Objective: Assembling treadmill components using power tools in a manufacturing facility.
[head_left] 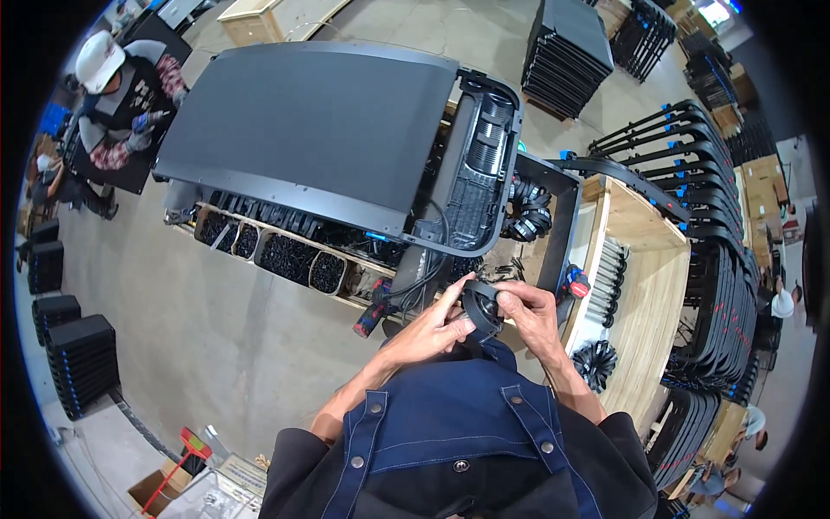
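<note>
The left hand (432, 330) and right hand (533, 316) clasp a round black part (481, 313) in front of the blue apron (454, 415). From afar I see a wide dark panel (320, 125) above a row of bins (285, 259), a wooden crate (644, 320) to the right, a person (121, 104) at the left, and grey floor (216, 337).

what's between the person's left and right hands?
In the head view, a round black part sits between the left hand and the right hand; both hands grip it.
</note>
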The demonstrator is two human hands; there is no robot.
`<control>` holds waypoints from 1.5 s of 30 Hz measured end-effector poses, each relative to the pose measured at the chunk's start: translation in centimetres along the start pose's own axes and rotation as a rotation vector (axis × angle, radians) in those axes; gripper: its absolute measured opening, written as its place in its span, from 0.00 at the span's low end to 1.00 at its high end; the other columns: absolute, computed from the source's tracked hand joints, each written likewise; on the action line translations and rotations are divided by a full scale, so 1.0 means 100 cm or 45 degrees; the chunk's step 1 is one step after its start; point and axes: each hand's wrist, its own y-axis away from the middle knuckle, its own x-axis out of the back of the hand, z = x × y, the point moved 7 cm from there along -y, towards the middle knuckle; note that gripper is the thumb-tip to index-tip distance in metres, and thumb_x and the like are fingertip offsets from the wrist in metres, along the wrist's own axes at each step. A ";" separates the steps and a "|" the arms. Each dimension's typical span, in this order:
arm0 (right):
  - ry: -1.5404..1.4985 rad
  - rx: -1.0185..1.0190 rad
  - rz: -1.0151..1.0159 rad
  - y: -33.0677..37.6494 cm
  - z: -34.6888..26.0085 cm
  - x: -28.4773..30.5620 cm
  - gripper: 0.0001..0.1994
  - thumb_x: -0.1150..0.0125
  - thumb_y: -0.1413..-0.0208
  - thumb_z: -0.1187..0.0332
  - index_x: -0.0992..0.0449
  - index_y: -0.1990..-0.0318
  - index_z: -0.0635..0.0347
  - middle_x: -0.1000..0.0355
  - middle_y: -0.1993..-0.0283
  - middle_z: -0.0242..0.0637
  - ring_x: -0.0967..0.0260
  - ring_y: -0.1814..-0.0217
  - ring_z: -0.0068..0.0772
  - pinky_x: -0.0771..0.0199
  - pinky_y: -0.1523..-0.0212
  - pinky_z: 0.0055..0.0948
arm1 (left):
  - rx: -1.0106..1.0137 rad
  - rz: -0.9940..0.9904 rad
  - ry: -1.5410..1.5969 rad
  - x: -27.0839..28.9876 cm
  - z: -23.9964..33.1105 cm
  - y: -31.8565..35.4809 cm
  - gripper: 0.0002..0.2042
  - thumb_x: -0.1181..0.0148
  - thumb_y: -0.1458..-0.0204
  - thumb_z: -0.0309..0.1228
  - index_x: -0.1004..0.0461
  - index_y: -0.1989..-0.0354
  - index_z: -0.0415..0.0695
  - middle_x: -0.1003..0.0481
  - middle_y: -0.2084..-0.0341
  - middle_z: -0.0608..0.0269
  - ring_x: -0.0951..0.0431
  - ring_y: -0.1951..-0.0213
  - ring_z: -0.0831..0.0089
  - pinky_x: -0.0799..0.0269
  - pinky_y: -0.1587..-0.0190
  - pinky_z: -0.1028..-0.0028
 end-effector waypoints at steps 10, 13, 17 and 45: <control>0.544 0.585 -0.060 0.028 -0.032 -0.058 0.08 0.28 0.49 0.73 0.17 0.61 0.64 0.25 0.71 0.33 0.32 0.63 0.31 0.32 0.62 0.30 | 0.007 0.122 -0.065 0.028 -0.012 0.032 0.36 0.47 0.34 0.46 0.59 0.22 0.59 0.30 0.72 0.66 0.33 0.74 0.79 0.33 0.73 0.77; 0.477 0.336 0.118 0.023 -0.015 -0.048 0.07 0.26 0.50 0.71 0.21 0.70 0.62 0.26 0.72 0.32 0.33 0.64 0.30 0.31 0.62 0.32 | -0.080 0.139 0.093 0.031 0.011 0.034 0.40 0.42 0.37 0.50 0.57 0.23 0.54 0.30 0.73 0.66 0.31 0.77 0.81 0.35 0.77 0.80; 0.505 0.433 0.223 -0.005 -0.022 -0.032 0.13 0.23 0.53 0.65 0.20 0.65 0.61 0.24 0.68 0.34 0.30 0.63 0.33 0.28 0.58 0.34 | -0.220 0.270 0.074 0.042 0.036 0.011 0.41 0.40 0.41 0.55 0.49 0.26 0.48 0.29 0.75 0.69 0.33 0.79 0.83 0.38 0.79 0.81; 0.112 -0.176 0.416 -0.548 -0.006 0.196 0.50 0.40 0.49 0.29 0.36 0.42 0.77 0.37 0.79 0.30 0.35 0.85 0.22 0.32 0.88 0.23 | -0.454 0.654 -2.275 0.290 0.261 -0.361 0.11 0.38 0.47 0.30 0.30 0.59 0.41 0.27 0.63 0.52 0.25 0.55 0.52 0.34 0.50 0.55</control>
